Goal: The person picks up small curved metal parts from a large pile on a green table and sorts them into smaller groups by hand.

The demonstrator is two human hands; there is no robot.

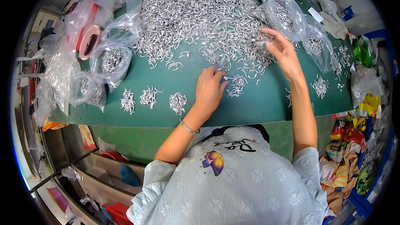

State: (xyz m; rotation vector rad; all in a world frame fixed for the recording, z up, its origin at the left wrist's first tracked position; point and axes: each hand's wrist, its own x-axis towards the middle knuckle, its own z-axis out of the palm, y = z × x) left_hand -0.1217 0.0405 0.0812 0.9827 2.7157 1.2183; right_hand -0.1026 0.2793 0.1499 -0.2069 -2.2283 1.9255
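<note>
**Sorting small metal hooks on the green worktop**

Working at the green worktop (137, 79), we are seeing both bare hands among a large heap of small curved silver metal pieces (200, 12) that is covering the far half of the surface. The left hand (210, 89) is resting palm down near the heap's near edge, its fingers curled onto loose pieces there; we cannot tell whether its grip is closed on any. A thin bracelet (188, 127) is sitting on that wrist. The right hand (283, 50) is reaching further out, its grip pinching a small cluster of pieces (263, 38) at the fingertips, just above the heap's right flank.

We are noting three small counted-looking piles (150, 97) lying in a row left of the left hand, well apart from the main heap. Clear plastic bags (112, 60) partly filled with the same pieces are lying along the left side, and more filled bags (283, 10) are lying just beyond the right hand. A white glove (335, 23) is lying at the far right edge.
</note>
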